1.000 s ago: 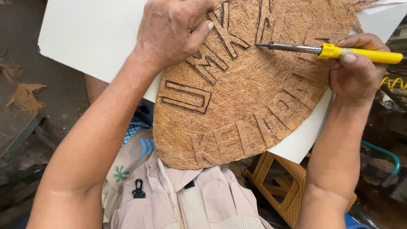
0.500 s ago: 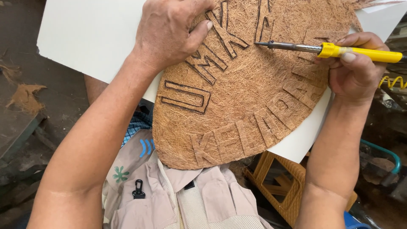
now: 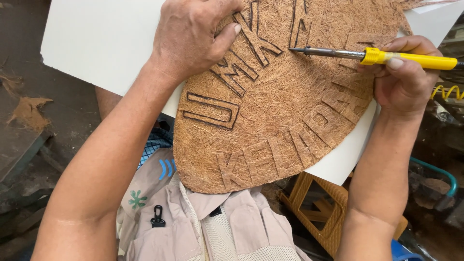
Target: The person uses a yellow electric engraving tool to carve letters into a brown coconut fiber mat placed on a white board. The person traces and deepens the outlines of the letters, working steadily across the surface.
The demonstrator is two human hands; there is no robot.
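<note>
Round coconut-fibre mat [image 3: 290, 106] lies on white board [image 3: 101, 43] across lap, raised letters around rim. Left hand [image 3: 191, 36] presses flat on mat's upper left, fingers spread, thumb on letter, gripping nothing. Right hand [image 3: 403, 79] at mat's right edge, fingers closed around yellow-handled soldering iron [image 3: 382, 55]. Iron's long axis near horizontal, metal tip pointing left, touching mat beside upper letter, between both hands. Right hand nearer tool; left thumb lies left of tip, apart.
</note>
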